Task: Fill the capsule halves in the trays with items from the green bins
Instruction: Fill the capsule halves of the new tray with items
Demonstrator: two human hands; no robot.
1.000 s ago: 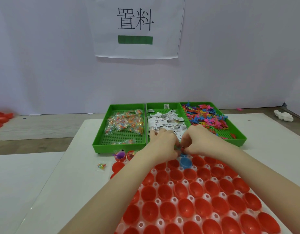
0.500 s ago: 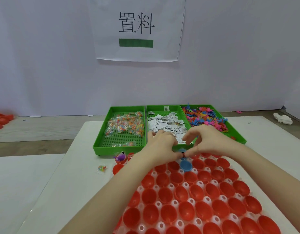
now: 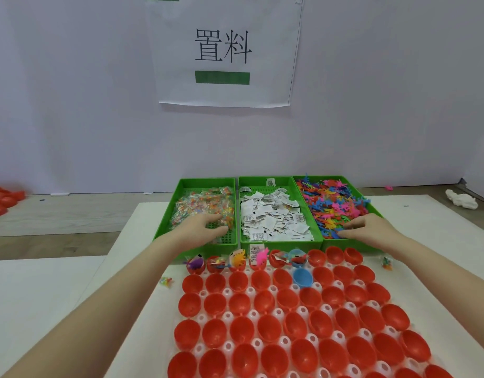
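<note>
In the middle of the frame, three green bins are standing side by side on the white counter (image 3: 142, 222). The left hand (image 3: 201, 227) is reaching into the left bin (image 3: 181, 192) and is resting on the small clear packets (image 3: 202, 205) of coloured pieces, with its fingers spread and pressing among them; I cannot tell if it is already pinching one. The right hand (image 3: 369, 229) is lying at the near edge of the right bin (image 3: 371, 211), with fingers half curled over the pile of colourful plastic figures (image 3: 333, 203); whether one figure is between the fingertips is not clear. The middle bin (image 3: 245, 184) is holding white paper sachets (image 3: 273, 216), and no hand is touching them. In the lower half of the frame the tray (image 3: 251, 315) is carrying many red capsule halves (image 3: 241, 304) and one blue capsule half (image 3: 303, 277); only the far row, just in front of the bins, is showing items inside. All these items are probably very light. The packets are looking slippery and soft, so pinching a corner seems best. The figures are looking flexible and tangled, so taking one by a limb and lifting slowly may be keeping the others from following.
</note>
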